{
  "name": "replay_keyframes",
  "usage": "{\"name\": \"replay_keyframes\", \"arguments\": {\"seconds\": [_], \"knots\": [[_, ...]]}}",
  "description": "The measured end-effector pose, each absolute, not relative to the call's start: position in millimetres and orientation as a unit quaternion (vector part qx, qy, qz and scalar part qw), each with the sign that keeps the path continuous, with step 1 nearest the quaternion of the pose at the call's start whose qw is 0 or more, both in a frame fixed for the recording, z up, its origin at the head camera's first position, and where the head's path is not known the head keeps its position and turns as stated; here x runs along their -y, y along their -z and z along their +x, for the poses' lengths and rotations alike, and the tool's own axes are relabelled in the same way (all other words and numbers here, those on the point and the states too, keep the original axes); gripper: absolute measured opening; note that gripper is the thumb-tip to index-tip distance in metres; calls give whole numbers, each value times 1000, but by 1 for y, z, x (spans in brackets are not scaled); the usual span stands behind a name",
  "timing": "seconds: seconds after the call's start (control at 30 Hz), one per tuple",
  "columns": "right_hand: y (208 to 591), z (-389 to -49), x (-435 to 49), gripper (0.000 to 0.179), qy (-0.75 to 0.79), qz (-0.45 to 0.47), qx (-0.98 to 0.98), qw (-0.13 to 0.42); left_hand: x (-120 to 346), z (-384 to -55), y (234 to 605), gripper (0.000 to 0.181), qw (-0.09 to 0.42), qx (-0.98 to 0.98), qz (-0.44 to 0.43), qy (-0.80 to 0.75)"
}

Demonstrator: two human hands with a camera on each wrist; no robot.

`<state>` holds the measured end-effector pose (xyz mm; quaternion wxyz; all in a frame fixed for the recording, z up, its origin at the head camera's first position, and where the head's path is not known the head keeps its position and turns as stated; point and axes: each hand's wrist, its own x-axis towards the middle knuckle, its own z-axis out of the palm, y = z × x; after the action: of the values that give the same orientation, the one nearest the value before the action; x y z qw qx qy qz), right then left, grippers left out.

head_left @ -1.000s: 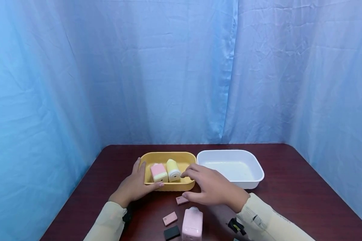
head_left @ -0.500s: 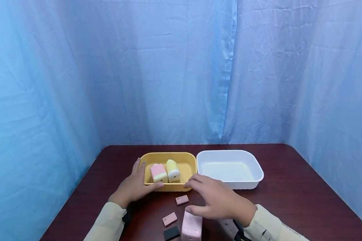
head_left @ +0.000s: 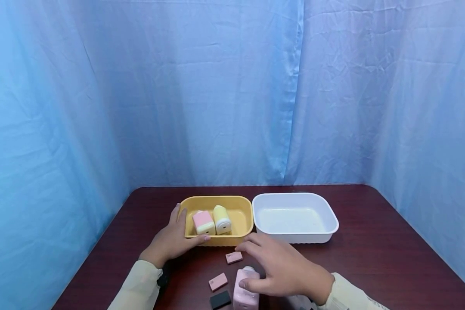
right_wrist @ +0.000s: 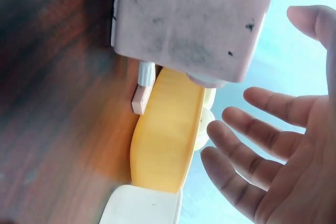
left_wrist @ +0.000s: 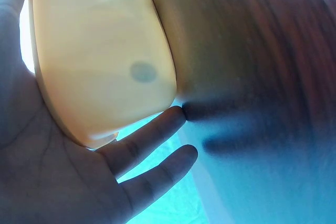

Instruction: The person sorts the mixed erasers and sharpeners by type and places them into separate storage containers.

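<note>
My left hand (head_left: 170, 243) rests against the left end of the yellow tray (head_left: 240, 242), its thumb along the front rim and its fingers spread by the left side. In the left wrist view the tray's wall (left_wrist: 105, 51) lies against the palm. Inside the tray are a pink-and-cream pencil sharpener (head_left: 203, 221) and a yellow-and-white one (head_left: 221, 219). My right hand (head_left: 283, 269) hovers with parted fingers over a pink pencil sharpener (head_left: 246, 297) at the table's front. A gap separates them in the right wrist view, where the sharpener (right_wrist: 189, 30) shows dark smudges.
To the right of the yellow tray stands a white tray (head_left: 294, 237). Two small pink blocks, like erasers, lie on the dark red table (head_left: 372, 258): one (head_left: 234, 257) near the tray, one (head_left: 218, 282) closer. A black block (head_left: 220, 300) lies beside the pink sharpener. Blue curtains (head_left: 232, 107) surround the table.
My right hand has drawn back from over the yellow tray's right front, toward me, to above the pink pencil sharpener. The left hand and both trays have stayed in place.
</note>
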<state>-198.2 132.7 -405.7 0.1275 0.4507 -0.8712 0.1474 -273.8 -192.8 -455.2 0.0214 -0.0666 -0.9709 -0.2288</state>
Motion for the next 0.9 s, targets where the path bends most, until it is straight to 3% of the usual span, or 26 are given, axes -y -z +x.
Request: {"name": "replay_keyframes", "arguments": {"seconds": [0.53, 0.9], "knots": [[418, -180, -134, 75, -132, 449, 874, 130, 193, -275, 457, 135, 26, 971, -63, 231], [426, -177, -134, 78, -131, 455, 875, 100, 192, -272, 453, 134, 30, 970, -68, 230]]}}
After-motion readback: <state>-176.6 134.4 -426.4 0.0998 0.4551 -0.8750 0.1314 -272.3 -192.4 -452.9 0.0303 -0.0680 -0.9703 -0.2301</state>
